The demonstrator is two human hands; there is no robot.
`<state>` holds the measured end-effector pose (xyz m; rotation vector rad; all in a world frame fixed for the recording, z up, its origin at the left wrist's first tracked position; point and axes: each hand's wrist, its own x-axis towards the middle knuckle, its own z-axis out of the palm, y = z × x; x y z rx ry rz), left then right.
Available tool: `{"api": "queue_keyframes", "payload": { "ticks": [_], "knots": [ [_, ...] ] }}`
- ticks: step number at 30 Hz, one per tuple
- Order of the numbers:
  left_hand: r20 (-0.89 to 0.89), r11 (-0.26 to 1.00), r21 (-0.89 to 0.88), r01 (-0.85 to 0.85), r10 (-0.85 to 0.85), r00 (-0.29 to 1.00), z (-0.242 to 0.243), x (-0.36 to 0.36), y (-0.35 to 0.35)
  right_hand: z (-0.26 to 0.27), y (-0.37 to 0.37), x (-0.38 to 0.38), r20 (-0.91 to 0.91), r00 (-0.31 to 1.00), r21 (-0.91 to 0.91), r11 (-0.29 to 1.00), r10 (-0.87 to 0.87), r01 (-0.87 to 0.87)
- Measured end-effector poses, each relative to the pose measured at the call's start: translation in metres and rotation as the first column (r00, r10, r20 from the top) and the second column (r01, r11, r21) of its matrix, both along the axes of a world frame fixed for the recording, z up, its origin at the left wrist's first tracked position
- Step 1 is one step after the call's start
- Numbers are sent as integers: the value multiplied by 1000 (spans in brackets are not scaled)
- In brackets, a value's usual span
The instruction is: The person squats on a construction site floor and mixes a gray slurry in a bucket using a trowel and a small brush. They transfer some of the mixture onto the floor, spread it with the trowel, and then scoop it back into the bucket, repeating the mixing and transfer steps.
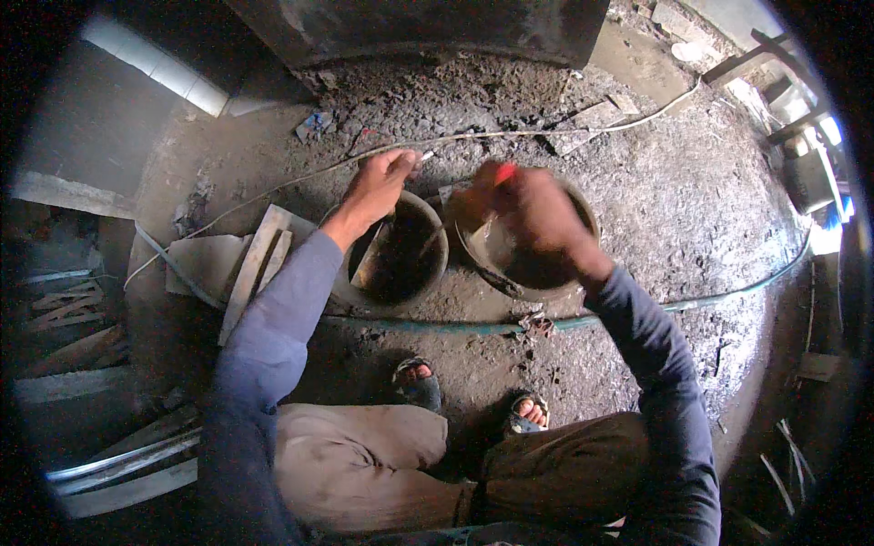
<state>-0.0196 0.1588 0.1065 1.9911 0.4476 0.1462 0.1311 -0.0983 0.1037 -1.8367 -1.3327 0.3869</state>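
My left hand [388,179] is raised near the rim of a round bucket [442,263], with a small white object [427,156] pinched at its fingertips; what it is I cannot tell. Something flat and pale leans inside that dark bucket. My right hand [546,208], blurred, is closed around a red-handled tool [504,173] over a second round bucket [588,205], beside the first. A pale flat piece shows just left of the right hand; whether it belongs to the tool is unclear. Wet, greyish material shows inside the second bucket.
A green hose [423,327] runs across the muddy floor between the buckets and my sandalled feet. A pale cable [478,135] crosses beyond the buckets. Wooden boards [254,273] lie at left, more scrap wood [82,382] farther left. A dark panel [437,27] stands at the top.
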Motion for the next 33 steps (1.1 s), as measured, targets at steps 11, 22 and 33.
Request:
{"api": "queue_keyframes", "payload": {
  "ticks": [11, 22, 33],
  "knots": [
    [-161, 937, 308, 165, -120, 980, -98, 21, -39, -9, -70, 97, 45, 867, 201, 854, -497, 479],
    [-219, 935, 345, 81, -4, 976, -110, 59, -75, -4, -127, 97, 232, 770, 103, 802, -594, 588],
    [273, 964, 135, 228, -257, 927, -19, 61, -166, 20, -147, 126, -415, 809, 229, 814, -415, 534]
  ]
}}
